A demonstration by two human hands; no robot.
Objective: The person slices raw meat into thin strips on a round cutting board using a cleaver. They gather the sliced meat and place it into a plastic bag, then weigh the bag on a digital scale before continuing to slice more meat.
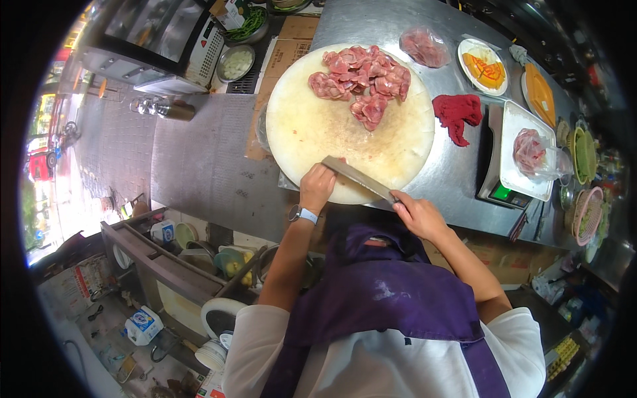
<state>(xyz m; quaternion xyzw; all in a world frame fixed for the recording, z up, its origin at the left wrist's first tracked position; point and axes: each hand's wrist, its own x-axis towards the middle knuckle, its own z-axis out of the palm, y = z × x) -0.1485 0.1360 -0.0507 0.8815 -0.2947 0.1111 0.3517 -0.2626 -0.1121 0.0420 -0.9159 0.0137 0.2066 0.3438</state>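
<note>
My right hand (pixel 422 218) grips the handle of a large kitchen knife (pixel 361 178). Its blade slants up and left across the near part of a round, pale cutting board (pixel 298 129). My left hand (pixel 317 185) rests at the board's near left edge, fingers curled beside the blade's far end; what lies under them is hidden. A small bit of red meat (pixel 342 160) shows just past the blade. Toward the board's far side, sliced raw meat (pixel 366 74) lies in a loose heap, with a smaller clump (pixel 369 110) at its near side.
Right of the board are a red cloth (pixel 458 112), a bagged portion of meat (pixel 425 47), a plate (pixel 465 52) with an orange item, and a scale (pixel 505 171) bearing another meat bag (pixel 530 151). At left stand a bowl of chopped white pieces (pixel 236 63) and a metal-topped bottle (pixel 176 110).
</note>
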